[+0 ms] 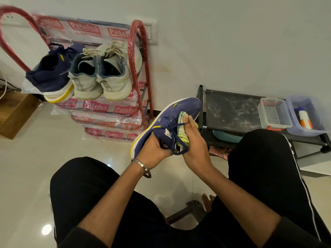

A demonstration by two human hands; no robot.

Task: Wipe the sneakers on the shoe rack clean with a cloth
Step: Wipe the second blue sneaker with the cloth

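Between your knees, your left hand (154, 149) grips the heel end of a navy sneaker (172, 120) held off the floor, toe pointing away, while your right hand (194, 147) clutches a yellow-green cloth (182, 130) against its laces. Farther off, on the red shoe rack's (138, 56) top shelf, a second navy sneaker (52, 74) sits at the left edge, touching two pale grey sneakers (100, 74) beside it.

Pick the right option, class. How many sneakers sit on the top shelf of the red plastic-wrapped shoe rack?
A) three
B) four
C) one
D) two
A: on the red plastic-wrapped shoe rack, one navy sneaker with a yellow-edged sole sits beside two off-white lace-up sneakers.
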